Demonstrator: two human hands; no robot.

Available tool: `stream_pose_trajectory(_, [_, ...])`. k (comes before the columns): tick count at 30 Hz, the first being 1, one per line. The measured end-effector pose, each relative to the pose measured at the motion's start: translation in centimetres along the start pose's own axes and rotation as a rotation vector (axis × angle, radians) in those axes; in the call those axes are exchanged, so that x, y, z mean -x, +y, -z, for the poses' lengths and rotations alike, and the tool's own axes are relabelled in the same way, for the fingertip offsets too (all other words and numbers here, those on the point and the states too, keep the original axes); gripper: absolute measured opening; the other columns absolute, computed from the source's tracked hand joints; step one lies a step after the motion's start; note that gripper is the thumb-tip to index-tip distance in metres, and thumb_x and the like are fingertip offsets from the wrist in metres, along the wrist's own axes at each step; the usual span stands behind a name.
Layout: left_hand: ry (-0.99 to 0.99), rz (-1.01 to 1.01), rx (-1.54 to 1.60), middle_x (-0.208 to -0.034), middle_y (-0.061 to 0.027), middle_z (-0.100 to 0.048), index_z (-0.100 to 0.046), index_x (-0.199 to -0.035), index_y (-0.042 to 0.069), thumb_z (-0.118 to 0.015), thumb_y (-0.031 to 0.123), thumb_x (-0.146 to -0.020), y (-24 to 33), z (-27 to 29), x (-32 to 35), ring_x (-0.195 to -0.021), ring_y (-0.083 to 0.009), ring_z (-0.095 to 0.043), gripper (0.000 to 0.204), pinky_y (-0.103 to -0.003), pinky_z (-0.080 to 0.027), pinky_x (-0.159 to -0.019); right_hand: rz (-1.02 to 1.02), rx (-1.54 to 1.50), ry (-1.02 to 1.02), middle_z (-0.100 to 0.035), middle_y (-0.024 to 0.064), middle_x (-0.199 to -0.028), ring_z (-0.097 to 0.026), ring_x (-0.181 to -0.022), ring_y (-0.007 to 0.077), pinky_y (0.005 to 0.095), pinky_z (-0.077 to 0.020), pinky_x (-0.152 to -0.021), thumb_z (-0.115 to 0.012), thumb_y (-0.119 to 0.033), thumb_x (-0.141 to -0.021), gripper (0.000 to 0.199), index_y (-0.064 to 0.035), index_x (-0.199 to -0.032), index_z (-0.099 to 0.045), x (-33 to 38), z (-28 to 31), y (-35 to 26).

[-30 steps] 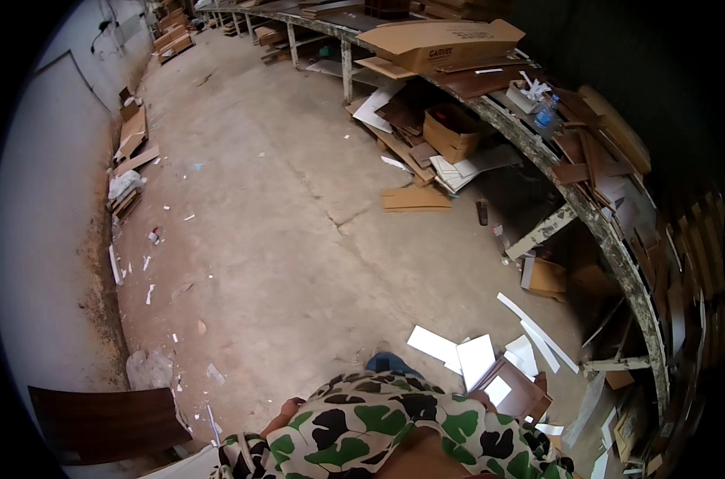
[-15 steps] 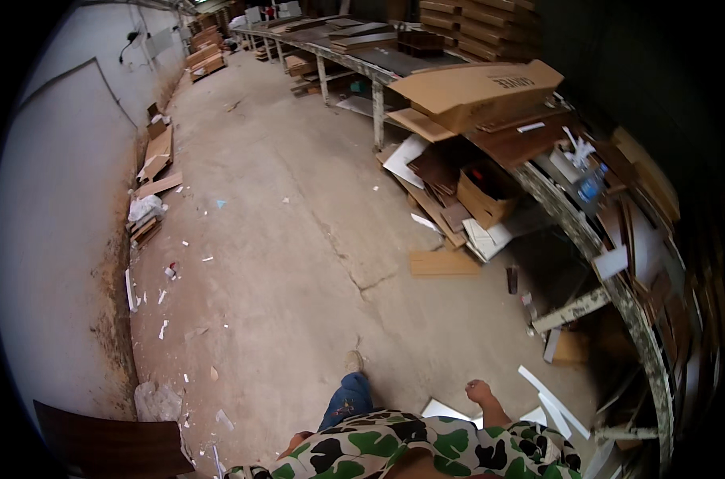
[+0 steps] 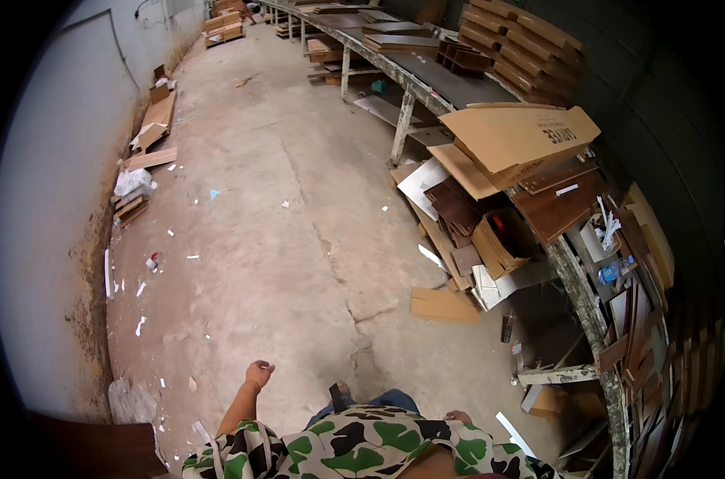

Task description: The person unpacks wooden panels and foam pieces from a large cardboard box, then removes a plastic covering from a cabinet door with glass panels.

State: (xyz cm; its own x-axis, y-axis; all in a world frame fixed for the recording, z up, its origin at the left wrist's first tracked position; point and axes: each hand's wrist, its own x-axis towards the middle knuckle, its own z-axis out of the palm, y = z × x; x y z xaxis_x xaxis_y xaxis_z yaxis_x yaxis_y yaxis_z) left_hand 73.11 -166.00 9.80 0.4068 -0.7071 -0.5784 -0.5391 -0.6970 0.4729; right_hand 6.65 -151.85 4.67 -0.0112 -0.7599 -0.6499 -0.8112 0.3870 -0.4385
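My left hand (image 3: pixel 259 373) hangs out ahead of my body over the concrete floor (image 3: pixel 259 263). Its fingers are loosely curled, and I make out nothing in them. Only a small part of my right hand (image 3: pixel 458 416) shows past the camouflage-patterned clothing (image 3: pixel 370 439); its fingers are hidden. Neither hand touches a bench or a board. A dark strip (image 3: pixel 336 397) sticks up at the front of the clothing, next to my jeans (image 3: pixel 394 399). A narrow white strip (image 3: pixel 514 433) lies to the right of my right hand.
A long workbench (image 3: pixel 574 291) curves along the right, carrying a big cardboard box (image 3: pixel 526 144), boards and a plastic bottle (image 3: pixel 616 270). Beneath it an open carton (image 3: pixel 498 243) and a tan board (image 3: pixel 445 304) lie on the floor. A white wall (image 3: pixel 51 239) bounds the left, with cardboard (image 3: pixel 156 124) along it.
My left arm has swung forward into full view, while my right hand has drawn back toward my body. The bench and floor things have shifted in the picture as I move and my head turns.
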Motion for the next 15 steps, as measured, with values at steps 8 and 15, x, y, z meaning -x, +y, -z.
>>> stream_pose_trajectory(8, [-0.104,-0.032,0.095,-0.084,-0.0144,-0.066,-0.065,-0.092,0.005,-0.065,0.034,-0.073,13.4,-5.7,-2.1,-0.080,-0.0226,-0.063,0.034,-0.032,-0.049,-0.074,-0.063,-0.007,0.098,-0.064,0.0128,-0.097,-0.059,-0.091,0.0324,0.0389,-0.0472,-0.082,-0.053,-0.034,-0.076,0.031,-0.0098,-0.089,-0.068,-7.4,14.6,-5.7])
stream_pose_trajectory(15, [-0.452,-0.237,-0.248,-0.092,-0.0170,-0.064,-0.065,-0.098,0.010,-0.061,0.036,-0.074,13.4,-11.2,1.8,-0.089,-0.0297,-0.061,0.035,-0.037,-0.048,-0.079,-0.008,-0.098,0.186,-0.066,0.0109,-0.079,-0.064,-0.070,0.0237,0.0334,-0.0509,-0.067,-0.060,-0.030,-0.074,0.034,-0.0034,-0.095,-0.065,-17.3,18.2,-0.8])
